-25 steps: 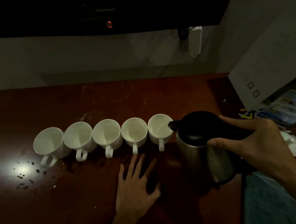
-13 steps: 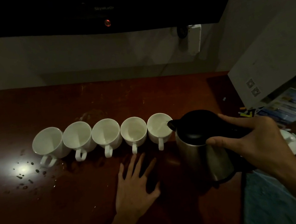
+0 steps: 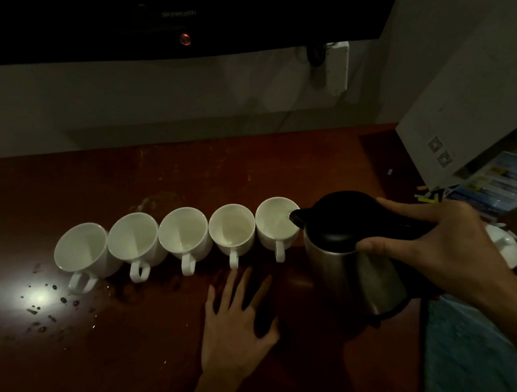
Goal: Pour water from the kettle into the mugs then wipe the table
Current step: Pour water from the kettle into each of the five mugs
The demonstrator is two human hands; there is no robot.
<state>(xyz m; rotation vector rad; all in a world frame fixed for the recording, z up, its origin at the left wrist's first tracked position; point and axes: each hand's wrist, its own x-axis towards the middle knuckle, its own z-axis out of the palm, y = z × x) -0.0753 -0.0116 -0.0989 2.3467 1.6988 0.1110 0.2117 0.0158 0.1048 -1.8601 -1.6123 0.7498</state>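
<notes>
Several white mugs stand in a row on the dark red table [image 3: 182, 173], handles toward me, from the leftmost mug [image 3: 82, 250] to the rightmost mug [image 3: 275, 223]. My right hand [image 3: 434, 241] grips the handle of a steel kettle [image 3: 347, 259] with a black lid, tilted left. Its spout is over the rim of the rightmost mug, and a thin stream falls into it. My left hand [image 3: 235, 327] lies flat on the table in front of the mugs, fingers spread, holding nothing. A blue cloth [image 3: 464, 346] lies at the table's right front, under my right forearm.
Water drops [image 3: 45, 309] are scattered on the table's left front, near a bright light reflection. A white lid or dish [image 3: 503, 245] and printed leaflets [image 3: 499, 184] sit at the right edge. A white panel [image 3: 475, 101] leans at the right; a dark television [image 3: 180, 12] hangs above.
The kettle and both hands hold nearly the same pose; the spout stays over the rightmost mug. Nothing else has visibly moved.
</notes>
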